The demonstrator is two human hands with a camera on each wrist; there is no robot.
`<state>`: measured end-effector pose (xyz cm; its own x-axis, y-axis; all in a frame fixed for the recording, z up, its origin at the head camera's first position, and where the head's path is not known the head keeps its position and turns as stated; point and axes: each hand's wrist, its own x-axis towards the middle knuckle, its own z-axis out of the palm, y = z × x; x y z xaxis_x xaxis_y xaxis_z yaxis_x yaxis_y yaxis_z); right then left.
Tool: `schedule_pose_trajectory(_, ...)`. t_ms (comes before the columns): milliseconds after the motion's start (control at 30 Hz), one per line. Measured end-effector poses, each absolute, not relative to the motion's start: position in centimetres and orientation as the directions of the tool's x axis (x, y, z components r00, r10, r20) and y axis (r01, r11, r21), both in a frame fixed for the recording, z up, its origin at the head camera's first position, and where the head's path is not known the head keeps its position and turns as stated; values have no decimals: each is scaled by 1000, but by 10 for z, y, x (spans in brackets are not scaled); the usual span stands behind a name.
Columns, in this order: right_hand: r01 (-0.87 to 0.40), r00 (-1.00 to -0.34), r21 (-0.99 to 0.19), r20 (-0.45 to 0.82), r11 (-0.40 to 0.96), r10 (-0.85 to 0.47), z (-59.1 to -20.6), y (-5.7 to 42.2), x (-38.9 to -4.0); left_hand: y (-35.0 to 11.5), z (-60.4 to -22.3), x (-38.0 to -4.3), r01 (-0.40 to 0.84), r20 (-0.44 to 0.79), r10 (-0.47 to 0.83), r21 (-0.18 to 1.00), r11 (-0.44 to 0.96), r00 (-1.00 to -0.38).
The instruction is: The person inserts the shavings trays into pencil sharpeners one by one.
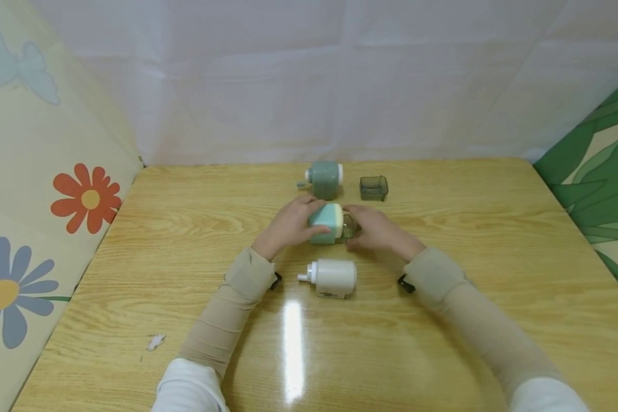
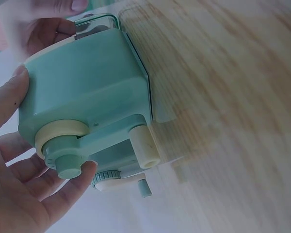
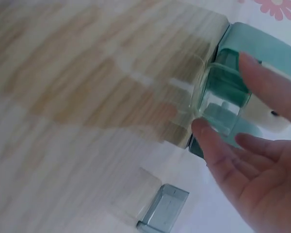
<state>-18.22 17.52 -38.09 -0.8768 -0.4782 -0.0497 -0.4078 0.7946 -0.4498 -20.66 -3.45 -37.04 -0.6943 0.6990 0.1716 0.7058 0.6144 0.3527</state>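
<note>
In the head view, my left hand (image 1: 290, 226) holds a light green crank pencil sharpener (image 1: 323, 223) on the table. The left wrist view shows my thumb on one side of its body and my fingers around the crank end. My right hand (image 1: 377, 228) pinches a clear shavings drawer (image 3: 225, 94) between thumb and fingers at the sharpener's other end. The drawer sticks partly out of the body; how deep it sits is hidden. Behind stands a dark green sharpener (image 1: 325, 178). Nearer to me lies a cream sharpener (image 1: 336, 276), its crank pointing left.
A smoky grey shavings drawer (image 1: 373, 189) sits on the wooden table (image 1: 474, 229), right of the dark green sharpener. A whitish scrap or worn patch (image 1: 155, 342) shows at the front left. A white cloth (image 1: 309, 86) hangs behind the table.
</note>
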Motion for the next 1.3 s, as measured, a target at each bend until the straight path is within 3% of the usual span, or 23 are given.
schedule_pose_trajectory(200, -416, -878, -400, -57, 817, -475, -380, 177, -184, -35, -371, -207, 701, 169, 695, 356, 618, -699)
schedule_pose_trajectory(867, -439, -858, -437, -54, 785, -511, -380, 174, -189, -36, -372, -207, 714, 183, 705, 359, 601, -685)
schedule_pose_trajectory(1300, -399, -871, -533, -34, 746, -490, -386, 170, -198, -35, -371, -207, 721, 193, 709, 358, 593, -679)
